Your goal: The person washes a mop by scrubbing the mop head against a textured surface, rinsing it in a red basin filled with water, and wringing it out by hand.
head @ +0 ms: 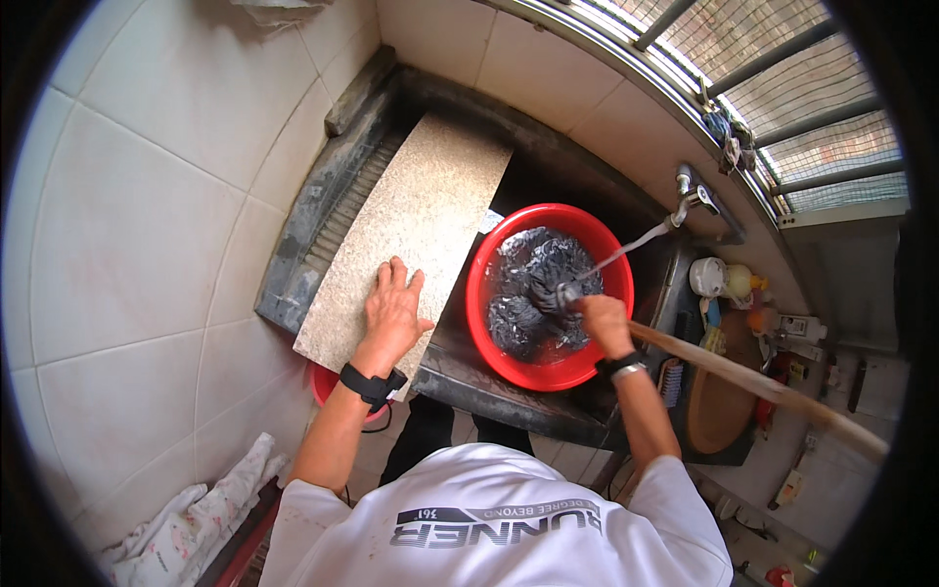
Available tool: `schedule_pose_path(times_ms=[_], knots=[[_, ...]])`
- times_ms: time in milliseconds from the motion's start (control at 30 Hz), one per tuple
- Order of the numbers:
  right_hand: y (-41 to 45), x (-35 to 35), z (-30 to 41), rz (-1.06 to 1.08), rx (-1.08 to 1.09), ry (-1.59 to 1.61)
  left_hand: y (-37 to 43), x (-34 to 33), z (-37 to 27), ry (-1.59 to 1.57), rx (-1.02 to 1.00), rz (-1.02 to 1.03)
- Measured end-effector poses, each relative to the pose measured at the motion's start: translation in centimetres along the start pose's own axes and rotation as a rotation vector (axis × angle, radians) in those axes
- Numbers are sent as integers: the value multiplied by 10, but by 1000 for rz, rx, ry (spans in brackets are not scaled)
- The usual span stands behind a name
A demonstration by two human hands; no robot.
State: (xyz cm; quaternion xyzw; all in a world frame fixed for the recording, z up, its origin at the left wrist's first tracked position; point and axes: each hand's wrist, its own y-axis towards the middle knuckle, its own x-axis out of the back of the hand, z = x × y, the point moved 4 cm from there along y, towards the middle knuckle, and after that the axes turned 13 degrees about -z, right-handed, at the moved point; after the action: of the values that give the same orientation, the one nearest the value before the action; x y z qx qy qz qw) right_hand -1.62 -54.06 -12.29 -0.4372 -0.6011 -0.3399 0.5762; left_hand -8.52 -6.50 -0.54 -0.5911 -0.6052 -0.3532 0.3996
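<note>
My right hand point(606, 323) grips the wooden handle point(763, 385) of a string mop near its head. The dark, wet mop head point(539, 282) lies in water inside a red plastic basin point(478, 334). Water runs from a metal wall tap point(682, 209) onto the mop by my hand. My left hand point(394, 312) rests palm down, fingers spread, on a long speckled board point(433, 191). The board lies at a slant across the ribbed left part of the dark stone sink point(293, 242), left of the basin.
Bottles point(803, 329), a white round container point(708, 276) and a scrubbing brush point(670, 381) stand or lie right of the sink, by a brown oval basin point(722, 396). A barred window point(807, 110) is above. Below the board sits a pink-red container point(323, 383); floral cloth point(198, 521) lies lower left.
</note>
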Motion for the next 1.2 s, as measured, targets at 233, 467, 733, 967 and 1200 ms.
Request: schedule_pose_path(times_ms=[233, 467, 733, 967, 1200], knots=[[24, 84, 9, 131, 8, 53, -11, 1, 20, 22, 25, -16], [-5, 346, -52, 320, -349, 509, -2, -5, 8, -5, -22, -32], [-14, 452, -39, 191, -312, 358, 0, -4, 10, 14, -23, -6], [20, 311, -17, 107, -46, -38, -3, -6, 15, -1, 38, 34], [32, -6, -17, 48, -24, 13, 10, -2, -4, -19, -18, 35]])
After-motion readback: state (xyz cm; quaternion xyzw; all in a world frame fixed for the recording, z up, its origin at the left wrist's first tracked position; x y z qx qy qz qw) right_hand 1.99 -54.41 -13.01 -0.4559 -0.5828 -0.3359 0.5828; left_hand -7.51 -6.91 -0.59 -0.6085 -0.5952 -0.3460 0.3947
